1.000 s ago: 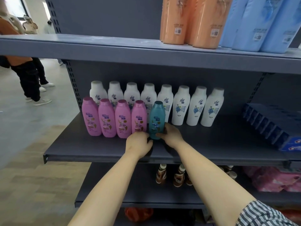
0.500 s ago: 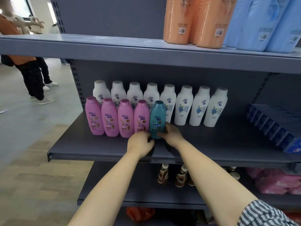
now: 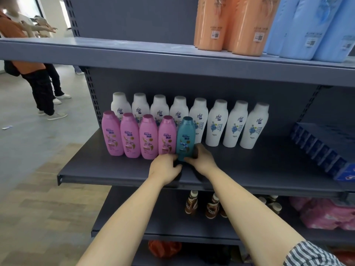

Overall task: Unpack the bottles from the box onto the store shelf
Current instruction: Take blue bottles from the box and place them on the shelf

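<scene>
A teal bottle (image 3: pixel 185 138) stands upright on the grey middle shelf (image 3: pixel 249 169), at the right end of a front row of several pink bottles (image 3: pixel 130 138). My right hand (image 3: pixel 201 158) wraps its lower right side. My left hand (image 3: pixel 165 167) touches its base from the left, fingers curled. Behind stands a row of several white bottles (image 3: pixel 217 123). The box is not in view.
Tall orange bottles (image 3: pixel 226 24) and light blue bottles (image 3: pixel 311 25) fill the top shelf. Blue cartons (image 3: pixel 322 152) lie at the middle shelf's right. Brown bottles (image 3: pixel 211 206) and pink packs (image 3: pixel 326 214) sit on the lower shelf. People (image 3: pixel 38 79) stand at far left.
Both hands stay at the base of the teal bottle. The view has shifted slightly to the left; nothing else has moved.
</scene>
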Demonstrator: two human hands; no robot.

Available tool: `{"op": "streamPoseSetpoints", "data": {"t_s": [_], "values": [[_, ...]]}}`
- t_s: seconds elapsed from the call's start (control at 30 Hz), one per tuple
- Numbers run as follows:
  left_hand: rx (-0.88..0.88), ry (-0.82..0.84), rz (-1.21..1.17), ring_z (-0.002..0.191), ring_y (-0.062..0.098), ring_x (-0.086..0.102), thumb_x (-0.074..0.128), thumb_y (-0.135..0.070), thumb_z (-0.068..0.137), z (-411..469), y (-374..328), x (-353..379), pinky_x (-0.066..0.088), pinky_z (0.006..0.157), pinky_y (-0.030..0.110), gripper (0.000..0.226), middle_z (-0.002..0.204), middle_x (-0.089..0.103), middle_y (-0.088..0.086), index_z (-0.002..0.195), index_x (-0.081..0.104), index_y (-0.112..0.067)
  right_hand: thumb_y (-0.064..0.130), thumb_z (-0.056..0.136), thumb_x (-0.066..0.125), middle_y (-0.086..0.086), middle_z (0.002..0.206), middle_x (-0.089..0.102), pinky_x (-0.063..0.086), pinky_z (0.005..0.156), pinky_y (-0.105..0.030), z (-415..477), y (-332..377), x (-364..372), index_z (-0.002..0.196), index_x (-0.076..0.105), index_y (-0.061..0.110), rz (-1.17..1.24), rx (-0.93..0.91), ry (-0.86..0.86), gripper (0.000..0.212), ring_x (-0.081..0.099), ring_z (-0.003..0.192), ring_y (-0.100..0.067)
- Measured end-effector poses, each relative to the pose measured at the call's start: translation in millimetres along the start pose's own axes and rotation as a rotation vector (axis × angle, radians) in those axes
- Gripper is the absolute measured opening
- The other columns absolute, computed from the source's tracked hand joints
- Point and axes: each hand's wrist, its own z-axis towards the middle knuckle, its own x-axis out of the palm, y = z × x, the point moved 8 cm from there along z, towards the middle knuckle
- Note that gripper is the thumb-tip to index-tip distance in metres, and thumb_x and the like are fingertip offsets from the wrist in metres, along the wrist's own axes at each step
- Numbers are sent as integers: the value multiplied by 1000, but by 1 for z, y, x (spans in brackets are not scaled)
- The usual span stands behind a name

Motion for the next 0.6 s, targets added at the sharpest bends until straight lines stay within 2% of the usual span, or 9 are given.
{"op": "streamPoseSetpoints", "data": {"t_s": [0.17, 0.27, 0.37, 0.47, 0.6], "values": [[-17, -16, -1, 100, 27, 63, 59, -37, 85, -12, 4, -7, 46, 72, 30, 31, 108, 70, 2, 112, 67, -23, 27, 75, 81, -1, 90, 56, 39, 65, -27, -23, -1, -14, 107, 46, 7, -8, 18, -153, 52, 55, 83, -19], [-12, -23, -5, 97, 27, 63, 59, -37, 84, -28, 7, -11, 47, 71, 31, 28, 102, 70, 3, 105, 66, -20, 29, 75, 81, 2, 77, 54, 41, 56, -24, -39, 4, -10, 99, 48, 11, -5, 22, -149, 44, 53, 70, -14], [-11, -43, 4, 101, 27, 62, 58, -40, 83, -46, 10, -15, 49, 76, 32, 32, 106, 70, 3, 109, 66, -21, 28, 78, 77, -2, 69, 57, 50, 56, -28, -60, 15, 2, 88, 55, 14, 75, -33, -85, 28, 57, 62, -16], [-5, -42, 18, 111, 23, 60, 58, -45, 85, -63, 10, -18, 51, 89, 37, 42, 118, 68, 0, 120, 64, -24, 26, 82, 72, -5, 64, 60, 48, 49, -23, -83, 28, 15, 82, 58, 15, 104, -117, -39, 19, 58, 50, -14], [-11, -60, 15, 120, 17, 56, 58, -43, 86, -86, 15, -18, 47, 98, 35, 50, 129, 62, -5, 133, 56, -25, 22, 83, 70, -6, 70, 68, 55, 56, -28, -101, 24, 33, 87, 63, 16, 126, -120, 23, 10, 65, 56, -15]]}}
